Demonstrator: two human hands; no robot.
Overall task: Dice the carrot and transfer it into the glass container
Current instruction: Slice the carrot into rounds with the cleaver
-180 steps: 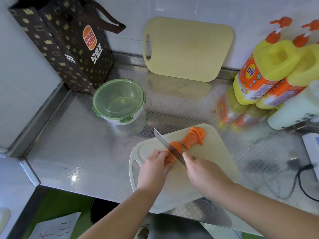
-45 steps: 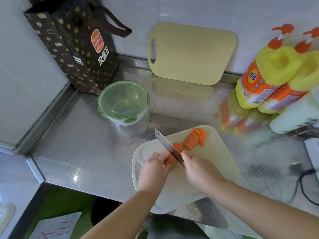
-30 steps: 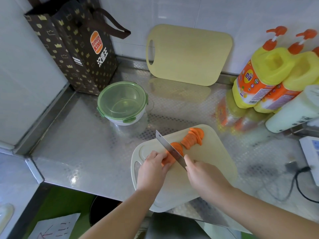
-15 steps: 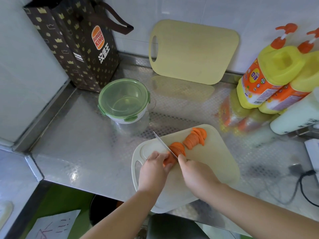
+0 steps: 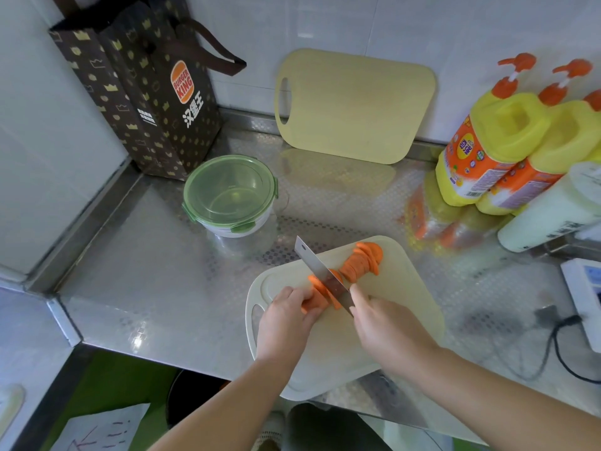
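Note:
An orange carrot stub point(image 5: 314, 298) lies on the pale cutting board point(image 5: 403, 314), and my left hand point(image 5: 286, 323) is shut on its near end. My right hand point(image 5: 387, 330) grips a knife point(image 5: 322, 275) whose blade stands across the carrot just beyond my left fingertips. A row of cut round slices point(image 5: 362, 261) leans together at the board's far side. The round glass container point(image 5: 231, 198), closed with a green clip lid, stands on the steel counter behind and to the left of the board.
A second cutting board point(image 5: 354, 105) leans on the back wall. A dark paper bag point(image 5: 143, 89) fills the back left corner. Yellow pump bottles point(image 5: 497, 141) and a white bottle point(image 5: 549, 209) stand at right, with a white device and black cable point(image 5: 559, 340) near the counter's right edge.
The knife has lifted again and now shows its flat side above the carrot. The stub under my left hand is shorter and the slice row has grown.

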